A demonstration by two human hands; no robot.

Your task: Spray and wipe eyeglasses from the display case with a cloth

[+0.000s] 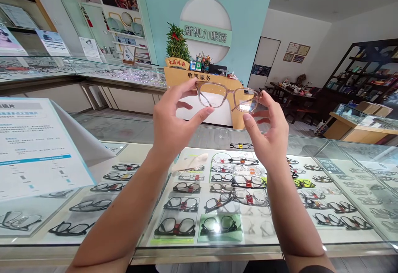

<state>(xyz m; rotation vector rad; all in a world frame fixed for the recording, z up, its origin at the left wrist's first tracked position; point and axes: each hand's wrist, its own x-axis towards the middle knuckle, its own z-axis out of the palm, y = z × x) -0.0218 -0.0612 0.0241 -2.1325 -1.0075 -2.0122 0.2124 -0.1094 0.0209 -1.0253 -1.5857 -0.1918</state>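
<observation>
A pair of eyeglasses (pixel 230 92) with a thin, clear brownish frame is held up in front of me, above the glass counter. My left hand (pixel 174 115) grips its left end between thumb and fingers. At the other end, my right hand (pixel 269 130) pinches the frame near the hinge. The temples appear to point away from me, partly seen through the lenses. Below my hands, a pale cloth (pixel 190 163) lies on the counter, over some of the displayed frames.
Under the glass counter (pixel 224 250) rest several rows of dark eyeglass frames (pixel 175 226). A printed sign (pixel 34 148) stands at the left. Beyond are a wooden cashier desk (pixel 238 113) with a plant (pixel 177 45), more display cases (pixel 118 76) and dark shelving (pixel 367 69).
</observation>
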